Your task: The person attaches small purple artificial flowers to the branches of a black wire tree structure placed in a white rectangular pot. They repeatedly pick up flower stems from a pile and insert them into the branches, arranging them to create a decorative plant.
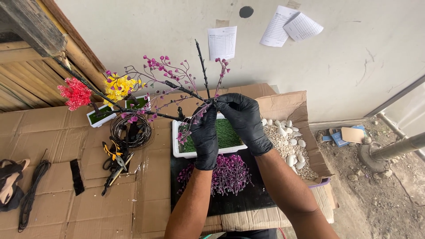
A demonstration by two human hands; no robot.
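The stem of the wire tree [186,88] is hidden where it is gripped by the left hand [204,135] and the right hand [245,118], both black-gloved and closed around it. Dark, thin branches tipped with small purple-pink beads are seen fanning up and left. The tree is held above a white tray [177,148] lined with green turf on the cardboard-covered worktop [53,132]. The pile of purple sprigs [230,175] is partly covered by the forearms.

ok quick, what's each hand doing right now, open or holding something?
Left hand: closed on the black wire tree with purple bead blossoms.
Right hand: closed, pinching the same tree's branch junction.
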